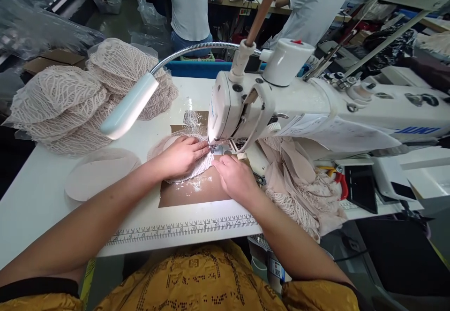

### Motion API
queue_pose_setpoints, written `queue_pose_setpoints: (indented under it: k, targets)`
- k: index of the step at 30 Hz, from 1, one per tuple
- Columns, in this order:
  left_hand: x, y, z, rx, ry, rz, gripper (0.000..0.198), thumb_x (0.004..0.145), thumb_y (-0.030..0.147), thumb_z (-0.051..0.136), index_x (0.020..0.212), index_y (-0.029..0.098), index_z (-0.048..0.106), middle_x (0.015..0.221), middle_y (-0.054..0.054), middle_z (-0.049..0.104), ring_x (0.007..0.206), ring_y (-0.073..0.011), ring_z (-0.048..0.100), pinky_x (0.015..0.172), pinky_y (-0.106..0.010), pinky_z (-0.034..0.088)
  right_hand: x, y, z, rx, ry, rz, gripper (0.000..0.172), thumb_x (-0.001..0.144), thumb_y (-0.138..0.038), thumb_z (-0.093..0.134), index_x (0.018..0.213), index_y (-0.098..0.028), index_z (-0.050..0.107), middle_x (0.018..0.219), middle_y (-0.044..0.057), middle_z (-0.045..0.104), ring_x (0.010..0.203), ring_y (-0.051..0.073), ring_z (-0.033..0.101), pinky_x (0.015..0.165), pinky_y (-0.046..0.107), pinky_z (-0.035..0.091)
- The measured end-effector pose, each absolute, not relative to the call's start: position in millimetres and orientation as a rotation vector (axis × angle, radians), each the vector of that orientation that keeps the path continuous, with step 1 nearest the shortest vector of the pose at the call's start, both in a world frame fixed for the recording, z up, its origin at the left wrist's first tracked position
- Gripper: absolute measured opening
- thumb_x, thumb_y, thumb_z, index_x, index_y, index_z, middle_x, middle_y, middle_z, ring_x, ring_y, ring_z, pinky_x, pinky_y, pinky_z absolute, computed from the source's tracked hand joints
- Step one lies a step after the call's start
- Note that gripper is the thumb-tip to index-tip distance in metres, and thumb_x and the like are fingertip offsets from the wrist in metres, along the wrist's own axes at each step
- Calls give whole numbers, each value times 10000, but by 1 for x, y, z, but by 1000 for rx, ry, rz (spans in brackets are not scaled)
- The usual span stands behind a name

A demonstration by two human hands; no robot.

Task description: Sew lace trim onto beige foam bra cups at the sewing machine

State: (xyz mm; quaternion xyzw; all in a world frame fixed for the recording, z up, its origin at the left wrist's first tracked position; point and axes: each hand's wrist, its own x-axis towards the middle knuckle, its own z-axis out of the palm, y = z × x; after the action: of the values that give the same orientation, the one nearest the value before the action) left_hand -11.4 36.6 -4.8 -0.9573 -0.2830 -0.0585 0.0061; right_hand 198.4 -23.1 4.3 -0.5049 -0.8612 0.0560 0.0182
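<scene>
A round, pale lace fabric piece [197, 168] lies under the needle end of a white sewing machine [225, 109]. My left hand [183, 156] rests flat on top of this piece, its fingers stretched out and pointing at the presser foot. On the near right side of the needle, my right hand [237, 177] has its fingers curled together, with thumb and fingertips at the lace edge. The fabric between those fingertips is mostly hidden. Brown tape [190, 193] covers the table surface beneath the work.
Stacked lace pieces [59, 109] stand at the left, behind smooth beige ovals [101, 172]. A lamp [130, 107] arches over the table. More lace [298, 193] heaps up right of the needle, near red-handled scissors [341, 184]. A printed ruler [183, 229] follows the front edge. Two people sit beyond.
</scene>
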Motion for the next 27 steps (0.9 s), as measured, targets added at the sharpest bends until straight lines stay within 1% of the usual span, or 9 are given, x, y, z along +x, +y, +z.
queue_pose_setpoints:
  k: [3, 6, 10, 13, 17, 22, 27]
  targets:
    - [-12, 33, -4, -2997, -892, -277, 383, 938, 186, 457, 1287, 108, 593, 1339, -146, 591, 1088, -294, 541, 898, -432, 451, 198, -24, 3, -1569, -2671, 159, 358, 905, -74, 420, 1144, -171, 669, 977, 84, 654, 824, 207, 551, 686, 325, 377]
    - [-12, 23, -4, -3082, -832, -350, 346, 961, 183, 439, 1255, 126, 612, 1311, -137, 609, 1095, -262, 555, 918, -402, 457, 200, -24, 3, -1558, -2682, 152, 370, 924, -91, 412, 1195, -164, 653, 1009, 96, 657, 836, 210, 555, 709, 331, 387]
    - [-11, 14, -8, -3126, -821, -362, 372, 943, 124, 454, 1288, 135, 594, 1320, -128, 609, 1113, -259, 551, 942, -410, 452, 201, -23, 1, -1542, -2696, 147, 379, 926, -102, 415, 1220, -165, 647, 997, 95, 659, 828, 214, 558, 704, 337, 392]
    - [-12, 17, -11, -3121, -829, -379, 375, 946, 125, 448, 1289, 146, 598, 1336, -114, 605, 1108, -265, 548, 938, -416, 455, 201, -22, -1, -1533, -2694, 117, 383, 911, -93, 432, 1216, -169, 652, 987, 100, 658, 833, 216, 557, 682, 332, 389]
    - [-13, 27, -12, -3112, -830, -398, 382, 960, 126, 413, 1293, 151, 597, 1350, -91, 602, 1094, -260, 556, 919, -412, 465, 200, -18, -4, -1543, -2660, 54, 407, 917, -104, 430, 1266, -174, 628, 1010, 107, 659, 872, 228, 559, 679, 328, 395]
    - [-14, 39, -13, -3091, -828, -415, 402, 907, 88, 454, 1272, 128, 616, 1340, -107, 610, 1009, -253, 585, 850, -408, 491, 201, -16, -11, -1564, -2597, 54, 446, 918, -115, 441, 1322, -213, 603, 996, 88, 670, 868, 223, 573, 647, 319, 388]
    - [-14, 45, -18, -3044, -879, -496, 404, 871, 98, 496, 1242, 152, 646, 1288, -99, 646, 946, -245, 586, 821, -403, 497, 204, -15, -14, -1604, -2507, 190, 450, 905, -116, 459, 1306, -236, 625, 1012, 69, 680, 903, 213, 596, 668, 310, 401]
